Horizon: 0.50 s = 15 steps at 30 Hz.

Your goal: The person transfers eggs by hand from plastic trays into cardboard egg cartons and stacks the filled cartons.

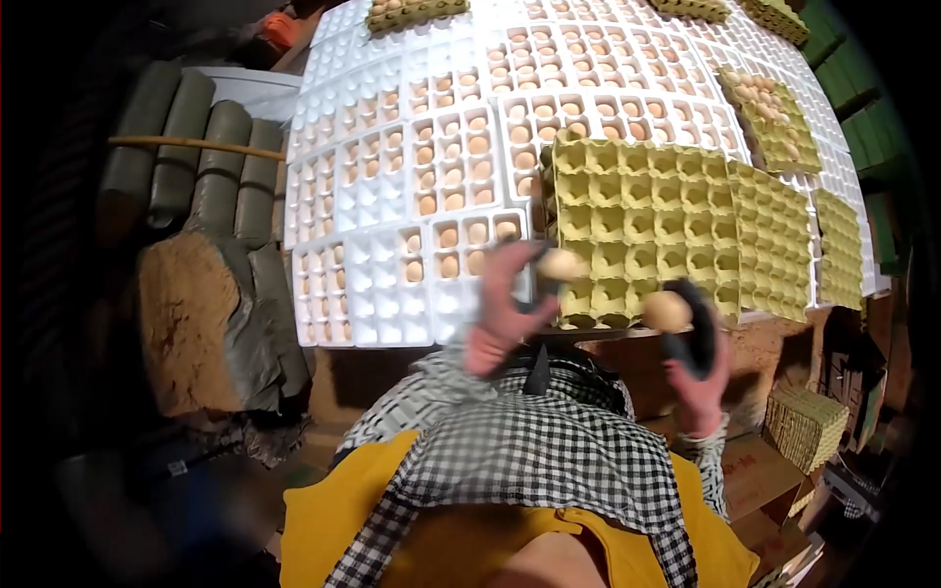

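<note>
My left hand, in a pink glove with dark fingertips, holds an egg over the left edge of a yellow-green egg tray. In my right hand, gloved the same way, is another egg, close to the tray's front edge. The pockets that show in this tray hold no eggs. To its left, white foam trays have some pockets filled with light brown eggs and others bare. My left hand is blurred and hides part of the nearest foam tray.
More egg trays lie to the right, and one farther back holds a heap of eggs. Grey wrapped cylinders stand on the left with a thin stick across them. Stacked egg trays and cardboard boxes are at lower right.
</note>
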Motion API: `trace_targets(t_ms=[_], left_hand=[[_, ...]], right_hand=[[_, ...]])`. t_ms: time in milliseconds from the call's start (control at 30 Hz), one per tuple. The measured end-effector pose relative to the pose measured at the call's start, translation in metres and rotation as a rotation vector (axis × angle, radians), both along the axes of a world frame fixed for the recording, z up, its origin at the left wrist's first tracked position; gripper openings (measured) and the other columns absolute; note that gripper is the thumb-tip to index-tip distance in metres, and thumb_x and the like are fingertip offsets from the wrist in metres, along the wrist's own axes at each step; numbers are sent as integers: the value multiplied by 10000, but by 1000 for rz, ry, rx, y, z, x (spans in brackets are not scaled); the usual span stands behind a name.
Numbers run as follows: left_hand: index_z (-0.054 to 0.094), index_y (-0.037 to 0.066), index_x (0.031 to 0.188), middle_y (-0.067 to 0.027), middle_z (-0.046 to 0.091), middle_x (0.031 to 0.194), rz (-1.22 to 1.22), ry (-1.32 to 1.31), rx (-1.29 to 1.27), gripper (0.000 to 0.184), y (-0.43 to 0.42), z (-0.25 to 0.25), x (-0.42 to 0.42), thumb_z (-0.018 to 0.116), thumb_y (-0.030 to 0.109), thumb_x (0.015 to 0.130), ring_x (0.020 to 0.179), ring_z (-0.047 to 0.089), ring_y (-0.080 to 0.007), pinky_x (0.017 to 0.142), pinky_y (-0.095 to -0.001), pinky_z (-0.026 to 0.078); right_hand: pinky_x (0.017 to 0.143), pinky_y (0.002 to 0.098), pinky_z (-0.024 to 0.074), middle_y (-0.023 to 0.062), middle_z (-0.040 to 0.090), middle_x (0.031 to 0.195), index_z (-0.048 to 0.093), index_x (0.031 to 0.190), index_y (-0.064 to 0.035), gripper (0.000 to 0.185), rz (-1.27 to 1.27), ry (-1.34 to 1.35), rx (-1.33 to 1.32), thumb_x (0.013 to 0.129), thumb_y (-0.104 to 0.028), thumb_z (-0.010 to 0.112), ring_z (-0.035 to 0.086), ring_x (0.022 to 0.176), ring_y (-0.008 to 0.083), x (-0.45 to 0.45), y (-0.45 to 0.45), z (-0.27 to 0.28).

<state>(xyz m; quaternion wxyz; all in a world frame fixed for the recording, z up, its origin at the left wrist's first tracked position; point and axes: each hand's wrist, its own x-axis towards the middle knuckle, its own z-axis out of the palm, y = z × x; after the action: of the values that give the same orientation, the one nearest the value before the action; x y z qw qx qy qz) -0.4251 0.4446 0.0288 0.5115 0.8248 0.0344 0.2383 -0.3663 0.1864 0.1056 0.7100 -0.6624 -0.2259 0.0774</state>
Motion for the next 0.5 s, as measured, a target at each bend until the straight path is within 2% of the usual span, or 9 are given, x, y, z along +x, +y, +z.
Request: trace_targets(t_ms=[33, 67, 100, 200, 233, 367, 400, 467, 500], left_hand=[[579, -18, 1231, -151, 636, 1172, 162, -7, 120, 560, 25, -13, -16, 773, 77, 715, 1087, 608, -280, 968, -357, 473], [646, 40, 1108, -123, 663, 1107, 301, 135, -44, 439, 41, -14, -32, 773, 82, 690, 1063, 603, -305, 978, -441, 438], [654, 51, 1091, -112, 666, 1079, 340, 247, 111, 436, 62, -44, -50, 770, 95, 673, 1054, 603, -303, 951, -436, 458], [659, 96, 1082, -97, 638, 1085, 67, 329, 548, 436, 77, -98, -71, 760, 191, 669, 1079, 567, -309, 998, -463, 406], [660, 104, 1079, -93, 618, 1114, 90, 338, 655, 421, 76, -114, -77, 741, 220, 683, 1106, 538, -320, 1010, -472, 385], [676, 102, 1092, -104, 632, 1105, 267, 265, 424, 359, 68, -106, -77, 701, 162, 739, 1078, 550, -328, 986, -452, 398], [684, 95, 1081, -104, 652, 1065, 299, 251, 406, 322, 69, -106, -78, 689, 136, 761, 1044, 572, -318, 957, -432, 416], [683, 84, 1086, -96, 669, 1003, 203, 306, 217, 305, 69, -87, -72, 695, 128, 784, 986, 597, -303, 900, -402, 448], [678, 81, 1106, -95, 676, 972, 127, 276, 166, 312, 64, -79, -64, 696, 132, 799, 945, 608, -305, 867, -389, 460]], right_hand=[[967, 406, 494, 219, 566, 1315, 489, 1331, -12, 619, 164, -180, -302, 768, -133, 716, 591, 1181, 343, -2, 14, -4], [975, 449, 484, 234, 543, 1311, 510, 1295, -45, 633, 272, -370, -571, 699, -98, 718, 592, 1135, 397, -7, 40, -4], [943, 476, 484, 227, 549, 1269, 516, 1292, -59, 671, 393, -365, -679, 654, -78, 722, 604, 1070, 408, -15, 71, -4], [655, 378, 531, 219, 547, 1279, 531, 1319, -74, 499, 562, -579, -1149, 821, -85, 563, 684, 826, 274, -44, 156, -68], [608, 356, 512, 228, 537, 1303, 508, 1348, -57, 508, 554, -709, -1212, 845, -120, 535, 680, 854, 245, -51, 171, -94], [647, 335, 496, 221, 541, 1314, 505, 1350, -18, 501, 371, -848, -1217, 855, -94, 503, 633, 1022, 261, -64, 168, -149], [804, 396, 508, 232, 537, 1316, 533, 1328, -37, 509, 517, -637, -1062, 823, -92, 569, 593, 1113, 308, -55, 158, -115], [784, 428, 500, 225, 549, 1287, 550, 1303, -59, 495, 294, -700, -741, 813, -96, 612, 617, 1004, 326, -24, 108, -40], [810, 449, 499, 223, 542, 1301, 553, 1312, -78, 531, -4, -681, -832, 791, -108, 647, 609, 1013, 348, -8, 80, -26]])
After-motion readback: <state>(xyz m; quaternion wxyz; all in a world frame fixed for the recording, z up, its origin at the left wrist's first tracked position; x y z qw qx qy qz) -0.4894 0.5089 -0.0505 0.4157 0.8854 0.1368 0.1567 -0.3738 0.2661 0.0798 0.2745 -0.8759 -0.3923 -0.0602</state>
